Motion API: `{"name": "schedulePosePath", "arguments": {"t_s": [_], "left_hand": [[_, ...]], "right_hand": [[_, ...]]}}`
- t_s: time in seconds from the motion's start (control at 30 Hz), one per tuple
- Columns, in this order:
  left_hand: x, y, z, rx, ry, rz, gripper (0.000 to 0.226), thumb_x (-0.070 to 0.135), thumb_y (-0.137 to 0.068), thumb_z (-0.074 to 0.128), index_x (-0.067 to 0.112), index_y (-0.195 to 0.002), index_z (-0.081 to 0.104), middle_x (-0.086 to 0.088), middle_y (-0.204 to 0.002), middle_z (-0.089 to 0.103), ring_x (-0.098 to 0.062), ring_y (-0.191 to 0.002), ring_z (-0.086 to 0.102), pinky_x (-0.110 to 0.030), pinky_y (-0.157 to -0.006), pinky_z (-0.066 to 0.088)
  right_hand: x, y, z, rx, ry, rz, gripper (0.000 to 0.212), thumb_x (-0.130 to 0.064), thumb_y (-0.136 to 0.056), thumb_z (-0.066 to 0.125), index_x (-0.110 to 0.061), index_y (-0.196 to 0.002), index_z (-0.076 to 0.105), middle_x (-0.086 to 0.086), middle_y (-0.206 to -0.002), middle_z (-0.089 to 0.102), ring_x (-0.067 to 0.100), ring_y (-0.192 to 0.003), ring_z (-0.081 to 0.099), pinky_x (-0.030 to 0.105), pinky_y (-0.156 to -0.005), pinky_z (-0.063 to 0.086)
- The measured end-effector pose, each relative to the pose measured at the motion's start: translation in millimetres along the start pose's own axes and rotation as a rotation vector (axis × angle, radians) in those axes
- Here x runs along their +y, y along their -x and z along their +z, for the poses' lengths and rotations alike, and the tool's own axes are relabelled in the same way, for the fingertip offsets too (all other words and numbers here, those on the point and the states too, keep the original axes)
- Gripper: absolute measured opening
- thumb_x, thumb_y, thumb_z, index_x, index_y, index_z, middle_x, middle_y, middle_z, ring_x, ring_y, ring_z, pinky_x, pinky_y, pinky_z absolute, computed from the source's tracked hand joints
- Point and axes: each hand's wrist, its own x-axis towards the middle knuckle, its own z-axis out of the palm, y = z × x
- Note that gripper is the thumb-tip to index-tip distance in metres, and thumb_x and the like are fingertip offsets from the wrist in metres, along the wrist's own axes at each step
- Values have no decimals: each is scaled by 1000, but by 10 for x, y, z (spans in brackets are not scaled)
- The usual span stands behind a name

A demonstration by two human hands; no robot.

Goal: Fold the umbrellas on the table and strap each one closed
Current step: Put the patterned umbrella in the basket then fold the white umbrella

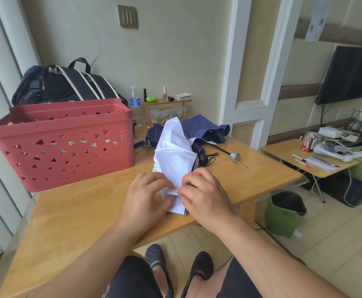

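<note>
Head view: both hands' fingers (171,186) pinch the white umbrella's (173,155) creased fabric.

A: Layout?
B: I see the table (72,211) ahead. Basket (64,143) on its left part, bag (68,84) behind the basket.
A: Umbrellas?
B: One umbrella (173,155) lies mid-table, right of the basket, near end between my left hand (148,196) and right hand (203,194). Second umbrella (203,130) behind it, touching. Small shelf (167,108) and bottle (135,104) at the far edge. Bin (285,214) on the floor, right of the table.
</note>
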Motion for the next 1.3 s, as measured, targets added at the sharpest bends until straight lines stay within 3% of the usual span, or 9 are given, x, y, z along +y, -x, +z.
{"name": "schedulePosePath", "arguments": {"t_s": [0.23, 0.4, 0.53, 0.67, 0.8, 0.9, 0.97, 1.17, 1.3], "left_hand": [[93, 22, -18, -124, -143, 46, 21, 30, -73, 54, 37, -79, 73, 24, -76, 65, -10, -97, 57, -32, -84, 31], [58, -429, 64, -139, -15, -25, 40, 18, -84, 49, 26, -116, 72, 9, -120, 70, -20, -112, 60, -38, -95, 47], [122, -967, 305, -423, -120, -43, 53, 13, -100, 48, 19, -152, 49, -2, -155, 49, -26, -141, 44, -38, -111, 42], [25, -976, 633, -713, -334, -52, 64, 42, -111, 26, 10, -165, 11, -8, -173, 10, -29, -159, 8, -43, -127, 11], [-91, -857, 802, -815, -394, -70, 68, 53, -109, 8, 18, -166, -10, -1, -172, -21, -24, -158, -22, -44, -128, -9], [-114, -883, 811, -841, -382, -76, 69, 56, -108, 6, 22, -165, -11, 3, -170, -25, -21, -156, -26, -44, -128, -11], [-121, -906, 812, -884, -376, -84, 69, 57, -108, 7, 24, -165, -12, 4, -169, -27, -20, -155, -28, -44, -128, -11], [-124, -967, 765, -970, -371, -86, 69, 58, -108, 7, 25, -164, -15, 6, -168, -30, -19, -154, -30, -44, -128, -11], [-119, -952, 765, -969, -372, -87, 69, 59, -107, 6, 25, -164, -15, 6, -167, -30, -18, -153, -31, -44, -128, -12]], "right_hand": [[24, 116, -31, -342, -100, 50, 21, -24, -88, 52, -22, -83, 73, -11, -84, 63, 22, -101, 56, 41, -81, 51], [-30, 38, -131, -633, -89, 107, 31, -27, -96, 45, -25, -103, 75, -7, -98, 57, 23, -111, 48, 44, -97, 42], [-50, 0, -225, -737, -68, 77, 35, -28, -99, 42, -25, -110, 75, -7, -103, 54, 20, -113, 45, 43, -97, 39], [28, 10, -256, -728, -177, 102, 33, -23, -97, 47, -25, -110, 77, -9, -102, 58, 13, -107, 49, 39, -94, 46], [385, -136, -250, -634, -333, 296, 26, -21, -95, 59, -30, -109, 80, -14, -107, 72, -9, -96, 57, 16, -90, 48], [877, -320, -38, -458, -107, 452, 28, -20, -95, 58, -33, -115, 75, -12, -104, 68, 11, -90, 61, 34, -85, 54], [1103, -450, 112, -507, -14, 503, 37, -21, -97, 54, -33, -130, 66, -12, -109, 65, 17, -96, 60, 39, -83, 54], [1358, -643, 433, -635, 75, 437, 45, -42, -98, 63, -39, -143, 54, -13, -119, 59, 19, -109, 59, 37, -77, 53], [1434, -626, 527, -609, 67, 413, 42, -45, -97, 64, -42, -139, 57, -18, -105, 51, 18, -104, 59, 38, -75, 53]]}}
